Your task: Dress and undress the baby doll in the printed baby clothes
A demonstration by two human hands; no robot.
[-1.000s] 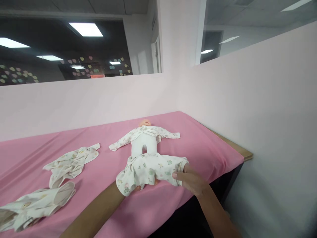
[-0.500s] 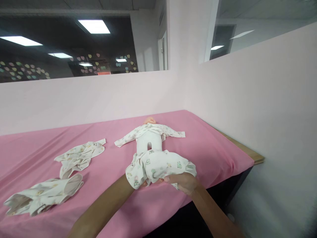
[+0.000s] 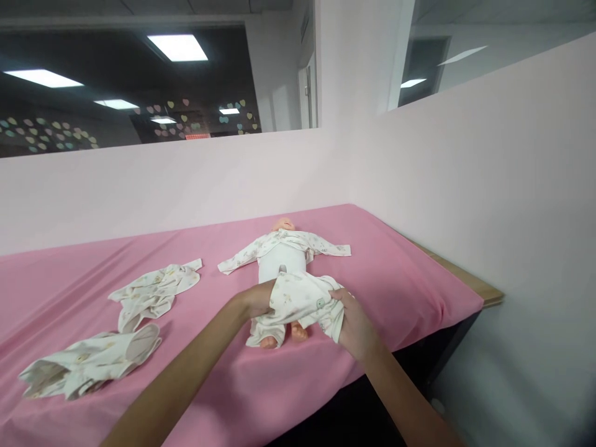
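A baby doll [image 3: 280, 257] lies on its back, its head toward the wall and its arms spread in printed white sleeves. White printed pants [image 3: 302, 298] lie over its hips and upper legs, and both bare feet show below. My left hand [image 3: 261, 299] reaches into an opening of the pants from the left, its fingers hidden inside the cloth. On the right, my right hand [image 3: 351, 320] is closed on the bunched pants, thumb on top.
Two crumpled printed garments, one farther back [image 3: 156, 290] and one nearer [image 3: 95, 361], lie on the pink cloth [image 3: 209, 372] at left. Walls [image 3: 186, 186] stand behind and at right. The wooden table edge [image 3: 465, 279] shows at right.
My left hand has moved up out of the lower left opening to the doll's hip side. My right hand has shifted its hold on the pants, and the doll's feet have come into view.
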